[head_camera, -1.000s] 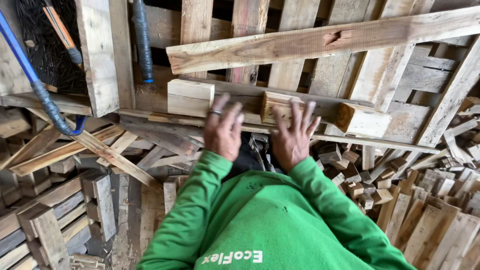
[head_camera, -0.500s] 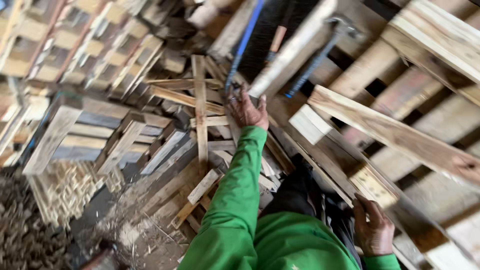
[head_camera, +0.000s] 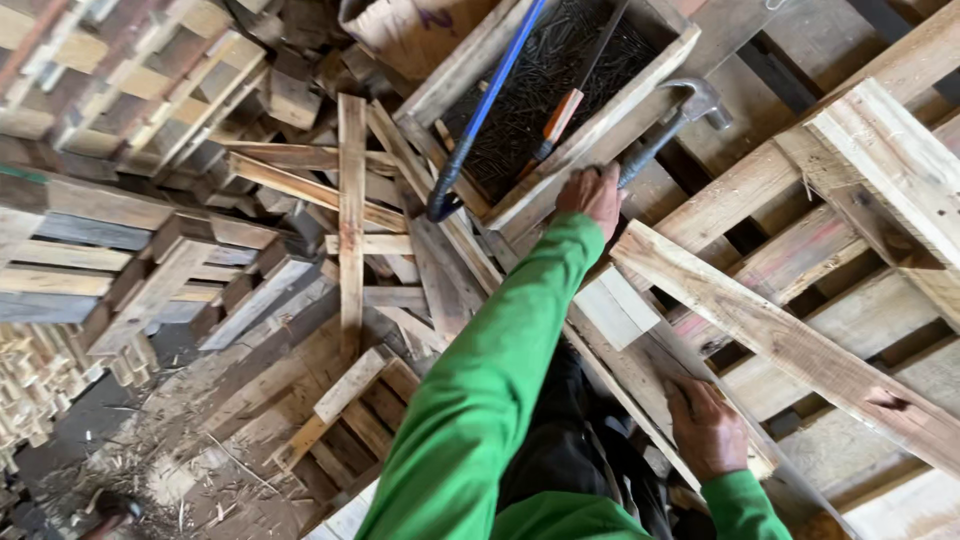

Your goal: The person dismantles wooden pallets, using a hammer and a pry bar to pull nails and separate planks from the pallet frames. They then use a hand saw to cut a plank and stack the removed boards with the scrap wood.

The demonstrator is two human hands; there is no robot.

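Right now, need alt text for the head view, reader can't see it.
Seen from above, a person in a green long-sleeved top grips a hammer with the left hand at the edge of a wooden box of dark nails. The right hand rests on a pallet board; loose planks and stacked pallets lie all around.

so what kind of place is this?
Most likely a pallet repair or woodworking yard. Stacked wooden pallets and loose planks lie all around, a wooden box of nails sits on the work surface, and the left hand grips a claw hammer.
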